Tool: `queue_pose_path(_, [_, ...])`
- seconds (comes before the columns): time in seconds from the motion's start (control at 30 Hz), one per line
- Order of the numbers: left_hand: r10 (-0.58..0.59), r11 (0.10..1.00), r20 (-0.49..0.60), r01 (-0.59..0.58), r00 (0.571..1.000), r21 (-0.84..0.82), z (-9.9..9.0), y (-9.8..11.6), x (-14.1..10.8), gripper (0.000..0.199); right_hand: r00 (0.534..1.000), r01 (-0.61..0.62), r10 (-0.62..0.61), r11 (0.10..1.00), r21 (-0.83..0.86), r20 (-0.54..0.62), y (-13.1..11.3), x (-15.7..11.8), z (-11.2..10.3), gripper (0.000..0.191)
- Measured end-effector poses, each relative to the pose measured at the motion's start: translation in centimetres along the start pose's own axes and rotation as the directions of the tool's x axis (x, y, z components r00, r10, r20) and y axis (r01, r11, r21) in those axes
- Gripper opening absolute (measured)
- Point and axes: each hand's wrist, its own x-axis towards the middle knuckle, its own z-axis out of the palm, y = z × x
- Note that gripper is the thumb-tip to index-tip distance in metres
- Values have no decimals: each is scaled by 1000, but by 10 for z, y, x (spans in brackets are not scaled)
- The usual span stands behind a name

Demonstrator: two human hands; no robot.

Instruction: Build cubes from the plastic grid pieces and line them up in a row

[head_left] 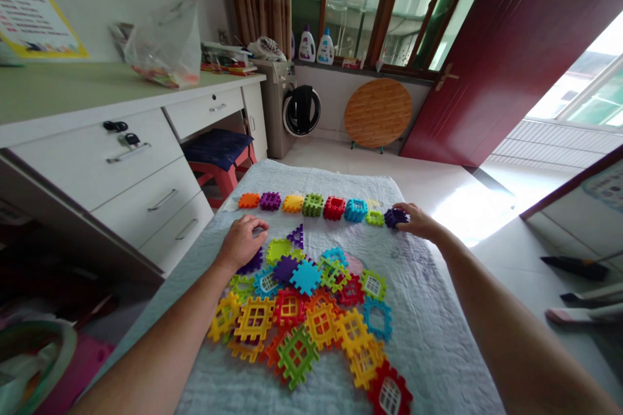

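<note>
At the right end of a row of plastic interlocking blocks, my right hand [416, 220] has its fingers closed on a dark purple block [395, 218]. The row also holds a lime block [374, 218], a blue block [356, 210], a red block [334, 208], a green block [313, 205] and an orange block [248, 200], among others. My left hand [243, 240] rests loosely bent on the cloth, thumb and fingers apart with nothing between them. Partly under it lies a purple piece [252, 262]. A purple triangle piece [296, 236] sits to its right.
Nearer me, a heap of flat square pieces [305, 277] in several colours spreads over the grey-blue cloth [428, 337]. A drawer desk [160, 201] and a stool [219, 149] stand left. A washing machine [277, 110] and a round wooden board [378, 112] are behind.
</note>
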Motion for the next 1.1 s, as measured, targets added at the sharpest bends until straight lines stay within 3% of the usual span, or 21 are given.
queue_pose_path(0.13, [-6, 1000, 9, 6, 1000, 1, 0, -1, 0, 20, 992, -21, 25, 999, 35, -121, -10, -15, -7, 67])
queue_pose_path(0.27, [-17, 1000, 12, 17, 1000, 5, 1, -1, 0, 21, 974, 47, -16, 990, 132, -227, -40, -45, -13, 56])
queue_pose_path(0.33, [-21, 1000, 10, 21, 1000, 7, 1, -1, 0, 20, 980, 97, -58, 974, 205, -188, -62, -63, -11, 49])
queue_pose_path(0.43, [-44, 998, 16, 45, 999, -39, -1, -1, 3, 21, 993, 122, -116, 945, 304, -35, -97, -87, -3, 39])
queue_pose_path(0.57, [-163, 965, 103, 181, 981, -191, -8, 0, 7, 28, 978, 135, -177, 943, 304, 113, -132, -104, 13, 20])
queue_pose_path(0.7, [-173, 933, 280, 248, 944, -260, -24, 5, 2, 34, 976, 176, -204, 941, 288, 71, -153, -110, 32, 15])
queue_pose_path(0.83, [-195, 906, 359, 308, 913, -291, -33, 13, -11, 38, 948, 309, -319, 916, 254, -1, -167, -114, 46, 40])
queue_pose_path(0.9, [-164, 923, 304, 255, 939, -289, -32, 15, -18, 35, 926, 363, -377, 906, 215, 26, -172, -116, 50, 59])
queue_pose_path(0.97, [-95, 950, 235, 158, 967, -268, -27, 16, -22, 31, 914, 385, -402, 905, 182, 63, -175, -117, 52, 63])
queue_pose_path(1.1, [-15, 974, 186, 57, 982, -220, -20, 14, -27, 27, 914, 389, -404, 898, 207, 36, -175, -116, 52, 35])
